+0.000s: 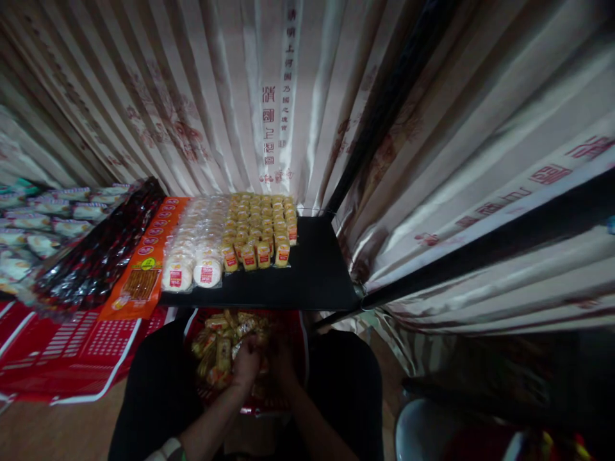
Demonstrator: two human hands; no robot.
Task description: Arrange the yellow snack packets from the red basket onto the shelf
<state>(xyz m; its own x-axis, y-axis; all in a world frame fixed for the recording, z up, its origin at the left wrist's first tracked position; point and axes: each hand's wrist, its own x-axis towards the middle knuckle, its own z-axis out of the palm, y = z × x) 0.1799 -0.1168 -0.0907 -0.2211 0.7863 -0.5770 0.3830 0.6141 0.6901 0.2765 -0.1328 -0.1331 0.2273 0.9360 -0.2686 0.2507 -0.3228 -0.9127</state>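
Between my legs stands a red basket (pixel 306 358) that holds several yellow wrapped snack packets (pixel 223 352). My left hand (pixel 246 360) is down in the basket among them, its fingers curled at a packet; what lies between them is too dark to make out. Beside it, in the basket's right half, is my right hand (pixel 282 358), in deep shadow with its fingers blurred. On the black shelf (pixel 312 275) just beyond, similar yellow packets (pixel 262 224) stand in rows. Round white crackers in clear wrappers (pixel 207 272) are lined up to their left.
Farther left on the shelf lie an orange snack bag (pixel 129 307), dark red-and-black packs (pixel 103 256) and white packets (pixel 52 208). A second red basket (pixel 86 355) sits below them. Printed curtains (pixel 230 96) and black metal bars (pixel 384 121) surround the shelf. A pale tub (pixel 423 422) stands at lower right.
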